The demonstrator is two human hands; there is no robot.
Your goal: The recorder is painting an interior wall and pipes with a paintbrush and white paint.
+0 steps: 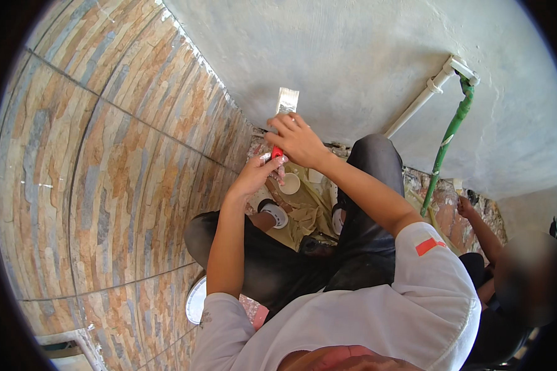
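One white T-shirt (377,315), short-sleeved, with a red patch (428,246) on the right sleeve; one pair of black trousers (371,222), faintly glossy; white footwear (278,216) with dark markings; left hand (254,176), ungloved, fingers smeared white; right hand (303,143), likewise ungloved.

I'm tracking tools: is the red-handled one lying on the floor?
No, the left hand holds the tool raised, the right hand over it.

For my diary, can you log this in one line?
left hand: red-handled tool, lower end; right hand: same tool, higher up; grey wall: ahead, contact unclear
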